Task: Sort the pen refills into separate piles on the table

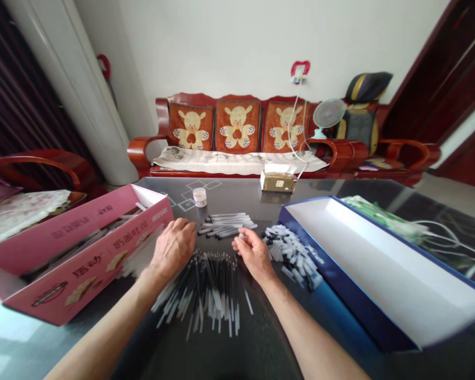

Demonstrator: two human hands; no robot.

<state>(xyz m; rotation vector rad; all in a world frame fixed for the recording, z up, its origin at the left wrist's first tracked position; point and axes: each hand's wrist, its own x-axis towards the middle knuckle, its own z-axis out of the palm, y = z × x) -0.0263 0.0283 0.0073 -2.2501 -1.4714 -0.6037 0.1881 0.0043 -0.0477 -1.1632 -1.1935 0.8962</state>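
My left hand [173, 244] is by the end of the pink box, back upward and fingers curled down; its fingertips are mostly hidden. Beneath and left of it lies a heap of clear tubes [136, 259]. My right hand [256, 256] has thumb and forefinger pinched together, and what may be between them is too small to make out. Between my forearms fans a pile of pen refills [211, 287], black toward the far end and clear toward me. Beyond both hands lies a stack of clear pens [227, 224] with dark ends. Translucent pen caps [291, 250] are heaped beside my right hand.
On the left stands the pink box [87, 269] with long thin pieces inside. A blue box with white inside [340, 264] stands on the right, a green plastic bag [383, 216] behind it. A small round tub [200, 197] and a tissue box [279, 181] sit farther back.
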